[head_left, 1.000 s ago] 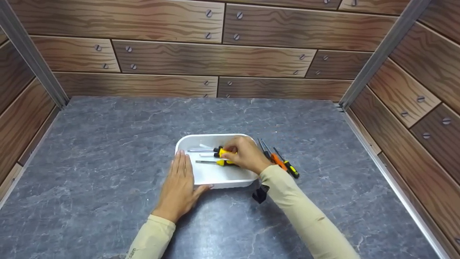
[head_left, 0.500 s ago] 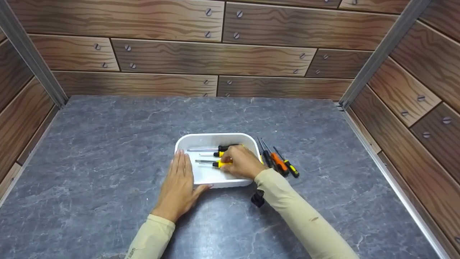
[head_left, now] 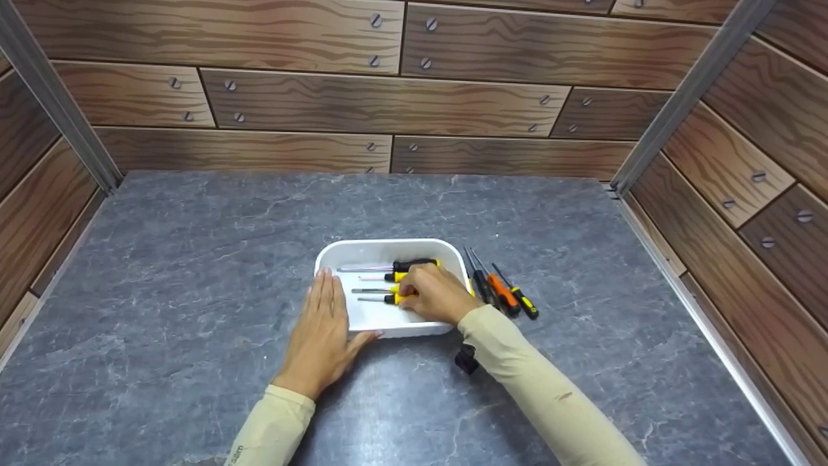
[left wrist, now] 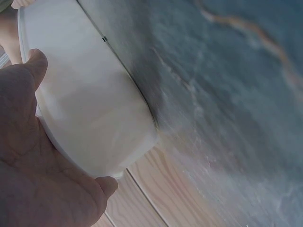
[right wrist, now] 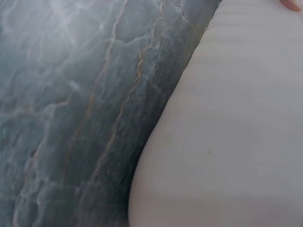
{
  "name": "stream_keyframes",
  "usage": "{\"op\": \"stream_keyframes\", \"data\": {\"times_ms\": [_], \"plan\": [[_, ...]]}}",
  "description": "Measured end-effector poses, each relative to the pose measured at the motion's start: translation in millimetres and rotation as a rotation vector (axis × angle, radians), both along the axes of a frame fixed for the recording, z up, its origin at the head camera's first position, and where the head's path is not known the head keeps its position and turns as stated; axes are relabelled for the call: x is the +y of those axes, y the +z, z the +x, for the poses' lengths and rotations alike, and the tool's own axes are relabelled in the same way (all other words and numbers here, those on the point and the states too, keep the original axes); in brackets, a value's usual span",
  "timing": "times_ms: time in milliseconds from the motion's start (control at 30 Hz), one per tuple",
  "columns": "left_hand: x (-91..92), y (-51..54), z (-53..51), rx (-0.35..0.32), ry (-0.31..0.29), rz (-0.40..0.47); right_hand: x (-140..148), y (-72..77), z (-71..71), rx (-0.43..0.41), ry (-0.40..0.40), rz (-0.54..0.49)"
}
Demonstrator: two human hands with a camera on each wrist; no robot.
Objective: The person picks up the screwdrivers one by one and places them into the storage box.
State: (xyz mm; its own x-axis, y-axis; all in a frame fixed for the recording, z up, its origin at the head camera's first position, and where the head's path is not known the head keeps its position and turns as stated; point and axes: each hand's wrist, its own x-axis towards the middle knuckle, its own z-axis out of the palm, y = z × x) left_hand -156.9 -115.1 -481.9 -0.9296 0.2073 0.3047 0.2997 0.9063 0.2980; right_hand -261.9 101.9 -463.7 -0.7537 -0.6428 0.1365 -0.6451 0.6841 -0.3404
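Observation:
A white tray (head_left: pixel 385 320) stands on the table with several screwdrivers lying in it, shafts to the left. My left hand (head_left: pixel 320 336) rests at its left front corner, straight fingers over the left rim and thumb along the front. In the left wrist view that thumb touches the tray's wall (left wrist: pixel 90 94). My right hand (head_left: pixel 436 294) pinches the yellow handle of the front screwdriver (head_left: pixel 390 299), whose far end is hidden. Behind it lie a black-handled screwdriver (head_left: pixel 414 265) and a yellow-and-black one (head_left: pixel 393 277). Another shaft (head_left: pixel 369 290) runs under the fingers.
Right of the tray lie a black-handled screwdriver (head_left: pixel 480 285), an orange-handled one (head_left: pixel 503 296) and a black-and-yellow one (head_left: pixel 525 304) on the grey marbled table (head_left: pixel 213 259). Wood-patterned walls (head_left: pixel 310 103) enclose the table's back and sides.
My right hand has moved toward the tray's front with the yellow-handled screwdriver and lowered it in front of the others. The left hand has stayed in place.

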Motion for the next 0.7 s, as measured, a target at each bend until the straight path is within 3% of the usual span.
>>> {"op": "stream_keyframes", "data": {"times_ms": [367,700], "plan": [[0.6,1.4,-0.8,-0.024,0.008,0.017,-0.8,-0.9,-0.1,0.043,0.001,0.048],[0.8,0.5,-0.1,-0.038,0.012,0.015,2.4,2.9,-0.6,-0.02,0.001,0.012]]}}
